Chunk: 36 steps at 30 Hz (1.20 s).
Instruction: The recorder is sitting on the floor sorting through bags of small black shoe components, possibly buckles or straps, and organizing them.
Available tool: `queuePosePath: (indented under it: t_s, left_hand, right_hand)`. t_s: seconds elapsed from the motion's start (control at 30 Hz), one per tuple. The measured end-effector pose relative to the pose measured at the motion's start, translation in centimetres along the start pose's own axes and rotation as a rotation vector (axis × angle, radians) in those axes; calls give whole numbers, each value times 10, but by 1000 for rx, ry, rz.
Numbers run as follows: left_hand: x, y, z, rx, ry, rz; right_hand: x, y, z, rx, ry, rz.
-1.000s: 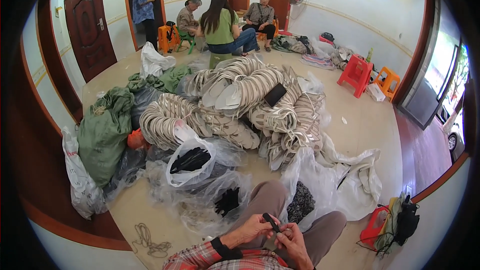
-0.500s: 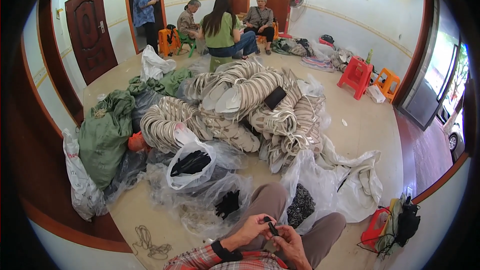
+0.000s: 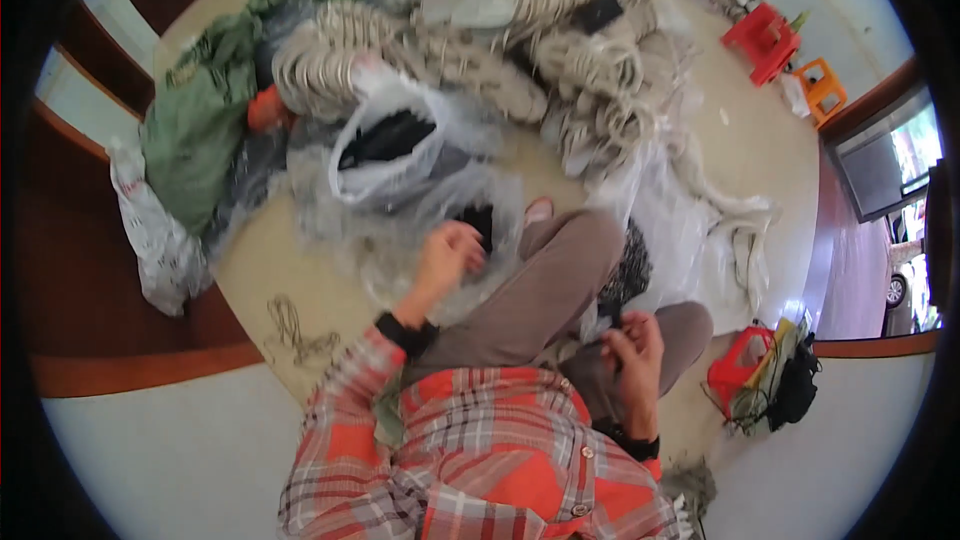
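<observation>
My left hand (image 3: 450, 258) is stretched out to the left of my knee, beside a small pile of black strips (image 3: 478, 228) lying on clear plastic. Its fingers are bent and smeared by motion, so whether they touch the strips or grip anything is unclear. Over my lap on the right, my right hand (image 3: 634, 340) pinches a small black strip (image 3: 610, 314). Just beyond that hand sits a clear plastic bag (image 3: 668, 240) of small dark rings or buckles (image 3: 628, 270). A white plastic bag (image 3: 345, 155) holding more black strips (image 3: 390, 140) stands open farther left.
Bundles of beige, strappy shoe-like pieces (image 3: 470, 70) are heaped ahead, with a dark phone-like slab (image 3: 597, 12) on top. Green sacks (image 3: 200, 130) stand at left. A red stool (image 3: 763, 43) and orange stool (image 3: 820, 90) are far right. Loose cord (image 3: 290, 335) lies on the floor.
My hands, together over my lap on a small black piece, have come apart. The left went out toward the black strips; the right stays with a black strip. The view has tilted down.
</observation>
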<state>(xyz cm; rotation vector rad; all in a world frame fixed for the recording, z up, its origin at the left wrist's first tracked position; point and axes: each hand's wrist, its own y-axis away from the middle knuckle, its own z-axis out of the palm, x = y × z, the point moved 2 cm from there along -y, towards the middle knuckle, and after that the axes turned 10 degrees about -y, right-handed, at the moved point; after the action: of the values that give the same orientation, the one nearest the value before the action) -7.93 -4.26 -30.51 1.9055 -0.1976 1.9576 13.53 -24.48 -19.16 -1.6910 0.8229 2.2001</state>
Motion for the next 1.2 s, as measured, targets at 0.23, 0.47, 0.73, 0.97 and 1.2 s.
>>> queuePosePath:
  t_s: [0.23, 0.47, 0.73, 0.97, 1.2]
  left_hand:
    - [-160, -50, -74, 38, -778, 30]
    - [-219, -27, 32, -608, -967, -56]
    - [-232, -71, -12, -166, 302, -591]
    - [-238, -130, -11, 114, -1241, -498]
    - [-255, -136, 37, -156, -1675, -325]
  right_hand:
    - [5, -25, 22, 127, -68, 120]
    - [22, -78, 100, -62, -216, 540]
    - [19, -113, 119, -64, -305, 611]
    - [17, -115, 107, -49, -386, 635]
    - [18, -119, 104, -161, -387, 699]
